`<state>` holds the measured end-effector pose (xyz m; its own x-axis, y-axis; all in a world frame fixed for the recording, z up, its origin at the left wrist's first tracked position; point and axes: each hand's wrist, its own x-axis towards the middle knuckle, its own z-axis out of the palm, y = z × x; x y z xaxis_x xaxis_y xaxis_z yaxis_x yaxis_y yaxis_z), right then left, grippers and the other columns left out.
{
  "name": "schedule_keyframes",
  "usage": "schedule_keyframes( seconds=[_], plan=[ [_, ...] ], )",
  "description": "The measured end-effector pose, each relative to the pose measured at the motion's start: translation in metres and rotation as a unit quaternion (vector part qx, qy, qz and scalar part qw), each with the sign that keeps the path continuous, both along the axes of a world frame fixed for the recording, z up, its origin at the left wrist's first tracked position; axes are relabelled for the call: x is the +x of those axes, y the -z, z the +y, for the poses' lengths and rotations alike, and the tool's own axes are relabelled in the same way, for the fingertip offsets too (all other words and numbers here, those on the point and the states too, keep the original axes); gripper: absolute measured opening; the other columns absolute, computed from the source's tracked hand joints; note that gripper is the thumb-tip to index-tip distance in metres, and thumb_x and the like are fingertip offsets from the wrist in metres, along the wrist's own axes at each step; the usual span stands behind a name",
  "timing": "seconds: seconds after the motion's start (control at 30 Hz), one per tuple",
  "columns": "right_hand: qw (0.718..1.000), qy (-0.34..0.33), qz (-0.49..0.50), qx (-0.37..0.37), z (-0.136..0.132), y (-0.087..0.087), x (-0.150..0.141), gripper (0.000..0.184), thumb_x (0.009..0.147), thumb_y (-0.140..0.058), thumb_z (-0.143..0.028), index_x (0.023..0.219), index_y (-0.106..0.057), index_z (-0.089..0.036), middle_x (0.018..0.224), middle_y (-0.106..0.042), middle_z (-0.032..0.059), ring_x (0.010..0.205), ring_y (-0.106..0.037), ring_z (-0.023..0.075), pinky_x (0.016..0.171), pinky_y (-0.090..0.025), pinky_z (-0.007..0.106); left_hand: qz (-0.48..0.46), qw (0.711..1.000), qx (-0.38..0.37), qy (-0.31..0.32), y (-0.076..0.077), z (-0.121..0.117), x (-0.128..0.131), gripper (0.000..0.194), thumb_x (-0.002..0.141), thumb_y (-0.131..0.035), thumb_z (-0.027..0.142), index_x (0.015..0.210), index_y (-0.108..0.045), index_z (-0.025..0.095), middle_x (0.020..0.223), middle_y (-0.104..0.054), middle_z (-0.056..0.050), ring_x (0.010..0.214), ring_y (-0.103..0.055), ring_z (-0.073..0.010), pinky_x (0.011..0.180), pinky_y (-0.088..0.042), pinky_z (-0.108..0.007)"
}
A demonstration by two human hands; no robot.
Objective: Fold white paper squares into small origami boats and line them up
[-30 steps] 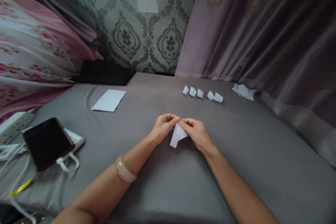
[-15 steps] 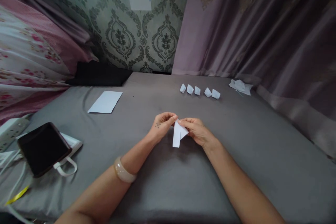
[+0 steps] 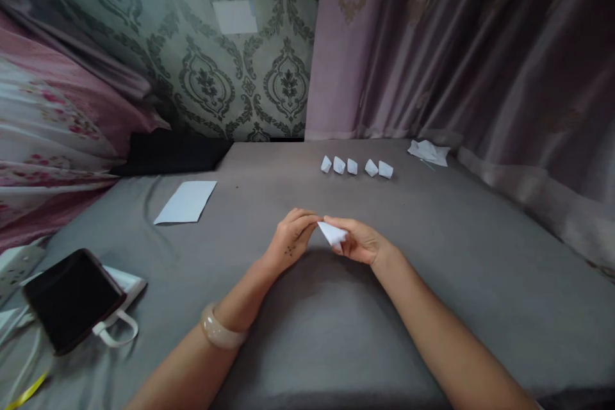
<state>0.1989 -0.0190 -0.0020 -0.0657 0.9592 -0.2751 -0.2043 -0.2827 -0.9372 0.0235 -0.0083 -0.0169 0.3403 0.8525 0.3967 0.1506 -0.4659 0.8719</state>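
Observation:
A small piece of folded white paper [image 3: 332, 234] hangs above the middle of the grey-covered surface, its upper left corner pointed. My right hand [image 3: 361, 241] grips it from the right, thumb along the top edge and the other fingers curled behind and under it. From the left, my left hand [image 3: 289, 240] pinches at the pointed corner, its fingers pressed together and its back turned toward me. The left fingertips are partly hidden. Farther back stands a row of several small folded paper pieces [image 3: 352, 167].
A white paper sheet [image 3: 187, 202] lies at left, with a black folded cloth [image 3: 177, 152] behind it. Crumpled paper [image 3: 429, 152] rests at back right. At front left are a dark-screened phone [image 3: 74, 301], a white power strip [image 3: 19, 267] and cables. Curtains [image 3: 375, 45] hang behind.
The folded paper has been turned: its long strip no longer hangs down, and a pointed triangular face shows. My left hand has rolled over, showing its back. The view has shifted slightly.

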Motion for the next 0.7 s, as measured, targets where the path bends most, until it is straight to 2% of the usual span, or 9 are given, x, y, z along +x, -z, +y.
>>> schedule_keyframes(
  seconds=[0.07, 0.1, 0.2, 0.23, 0.3, 0.4, 0.5, 0.7],
  plan=[
    [0.999, -0.013, 0.015, -0.048, 0.002, -0.003, 0.003, 0.036, 0.074, -0.067, -0.049, 0.066, -0.064, -0.014, 0.060, -0.061, 0.0024, 0.052, -0.054, 0.0102, 0.048, -0.042, 0.022, -0.031, 0.994, -0.105, -0.016, 0.001, 0.000, 0.004, 0.019, 0.078, -0.064, 0.034, 0.080, -0.072, 0.017, 0.077, -0.066, -0.006, 0.073, -0.056, -0.0169, 0.073, -0.043, -0.028],
    [0.999, -0.010, 0.019, -0.048, 0.002, -0.005, 0.004, 0.040, 0.075, -0.063, -0.054, 0.070, -0.065, -0.015, 0.066, -0.063, 0.0029, 0.057, -0.056, 0.0104, 0.052, -0.042, 0.022, -0.043, 0.986, -0.160, -0.015, 0.001, -0.001, 0.006, 0.021, 0.076, -0.066, 0.035, 0.076, -0.070, 0.015, 0.071, -0.065, -0.005, 0.067, -0.054, -0.0149, 0.067, -0.042, -0.026],
    [0.998, -0.018, 0.000, 0.062, 0.000, -0.004, 0.000, 0.037, 0.071, -0.070, -0.052, 0.086, -0.068, -0.018, 0.080, -0.067, 0.0018, 0.075, -0.059, 0.0121, 0.066, -0.044, 0.022, -0.065, 0.962, -0.265, 0.001, 0.001, -0.002, 0.010, 0.025, 0.071, -0.069, 0.037, 0.070, -0.068, 0.012, 0.064, -0.063, -0.003, 0.059, -0.050, -0.0111, 0.061, -0.039, -0.024],
    [0.995, -0.033, -0.009, 0.096, -0.001, -0.003, -0.003, 0.036, 0.067, -0.074, -0.047, 0.088, -0.068, -0.018, 0.080, -0.067, 0.0010, 0.077, -0.059, 0.0126, 0.070, -0.044, 0.023, -0.069, 0.958, -0.277, 0.004, 0.002, -0.003, 0.011, 0.025, 0.070, -0.070, 0.037, 0.070, -0.068, 0.012, 0.064, -0.063, -0.003, 0.059, -0.050, -0.0107, 0.061, -0.039, -0.023],
    [0.992, -0.040, -0.013, 0.118, -0.003, 0.000, -0.009, 0.033, 0.061, -0.079, -0.039, 0.082, -0.069, -0.018, 0.073, -0.067, -0.0004, 0.072, -0.059, 0.0130, 0.072, -0.044, 0.026, -0.074, 0.954, -0.290, 0.016, 0.003, -0.004, 0.011, 0.027, 0.069, -0.071, 0.038, 0.070, -0.068, 0.011, 0.065, -0.064, -0.003, 0.060, -0.050, -0.0106, 0.062, -0.039, -0.023],
    [0.995, 0.011, -0.011, 0.094, -0.004, 0.004, -0.014, 0.030, 0.056, -0.081, -0.037, 0.071, -0.068, -0.015, 0.064, -0.066, -0.0005, 0.061, -0.057, 0.0126, 0.066, -0.044, 0.027, -0.063, 0.950, -0.303, 0.035, 0.006, -0.004, 0.011, 0.030, 0.068, -0.072, 0.041, 0.070, -0.068, 0.012, 0.066, -0.063, -0.004, 0.059, -0.051, -0.0105, 0.061, -0.039, -0.023],
    [0.996, 0.051, -0.008, 0.067, -0.003, 0.003, -0.012, 0.031, 0.055, -0.080, -0.038, 0.070, -0.069, -0.014, 0.062, -0.066, 0.0002, 0.055, -0.056, 0.0119, 0.058, -0.043, 0.026, -0.048, 0.945, -0.320, 0.054, 0.009, -0.004, 0.011, 0.032, 0.068, -0.072, 0.044, 0.071, -0.068, 0.012, 0.066, -0.063, -0.004, 0.058, -0.050, -0.0099, 0.060, -0.038, -0.023],
    [0.994, 0.083, -0.025, 0.058, -0.001, 0.002, -0.008, 0.031, 0.057, -0.079, -0.040, 0.071, -0.070, -0.015, 0.060, -0.066, 0.0000, 0.050, -0.054, 0.0116, 0.052, -0.042, 0.025, -0.044, 0.934, -0.346, 0.077, 0.013, -0.002, 0.009, 0.025, 0.068, -0.073, 0.036, 0.076, -0.070, 0.013, 0.071, -0.066, -0.003, 0.059, -0.052, -0.0091, 0.060, -0.038, -0.022]
  ],
)
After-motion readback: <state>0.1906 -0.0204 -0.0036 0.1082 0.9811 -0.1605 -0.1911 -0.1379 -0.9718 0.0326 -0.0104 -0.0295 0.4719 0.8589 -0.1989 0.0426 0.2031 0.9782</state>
